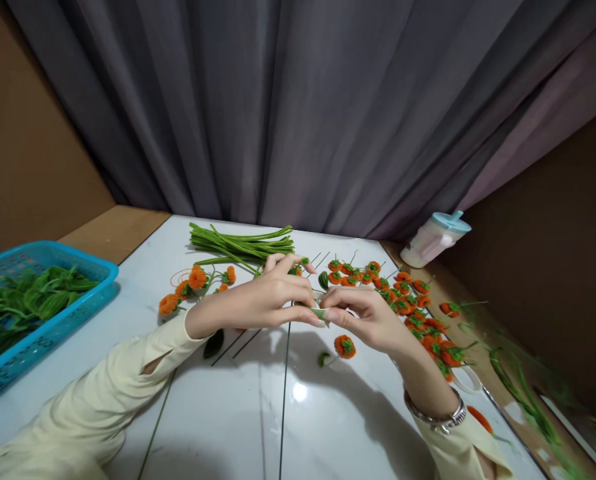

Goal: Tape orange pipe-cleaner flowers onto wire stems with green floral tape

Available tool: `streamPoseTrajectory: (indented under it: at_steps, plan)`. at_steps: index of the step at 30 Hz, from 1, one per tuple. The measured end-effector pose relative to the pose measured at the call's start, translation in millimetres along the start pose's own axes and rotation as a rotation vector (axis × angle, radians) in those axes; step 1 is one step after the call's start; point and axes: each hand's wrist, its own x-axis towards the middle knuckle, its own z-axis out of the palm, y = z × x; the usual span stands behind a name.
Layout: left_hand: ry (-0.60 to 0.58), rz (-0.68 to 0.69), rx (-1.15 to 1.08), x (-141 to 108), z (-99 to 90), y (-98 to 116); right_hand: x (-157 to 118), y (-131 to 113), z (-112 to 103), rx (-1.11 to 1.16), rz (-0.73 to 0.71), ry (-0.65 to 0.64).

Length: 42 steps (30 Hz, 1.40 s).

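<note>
My left hand (283,293) and my right hand (361,313) meet over the middle of the white table. Between their fingertips is a small light-green strip (321,312), pinched from both sides; its exact kind is hard to make out. Part of a pale ring-like edge shows behind it, mostly covered by the fingers. The left index finger stretches away above a fuzzy green piece (305,261). Just below the hands lies one orange fuzzy flower head (345,346), with a small curled green piece (323,359) beside it.
Many orange flower heads (403,303) lie at the right. Green stems (243,243) are piled at the back, and orange flowers on stems (197,277) sit left. A blue basket (53,337) contains green leaves. A lidded cup (435,240) stands back right; a white ring (467,380) lies nearby.
</note>
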Motion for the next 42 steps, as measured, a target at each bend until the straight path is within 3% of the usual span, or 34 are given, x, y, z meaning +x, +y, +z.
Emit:
streamPoseTrajectory:
  at_steps: [15,33,38,42]
  plan:
    - [-0.009,0.018,-0.074,-1.1,-3.9,-3.4,-2.9,11.2,-1.9,0.225,0.006,0.008]
    - [-0.052,-0.019,-0.116,-2.0,-8.0,-0.9,-2.7,6.9,-1.7,0.379,0.1,0.014]
    - [-0.006,0.016,-0.062,-1.6,-5.9,-1.7,-2.3,3.6,-3.4,0.308,0.085,0.011]
    - [0.007,0.033,-0.019,-1.0,-3.0,-0.6,-2.1,-6.0,-2.9,0.033,0.051,-0.022]
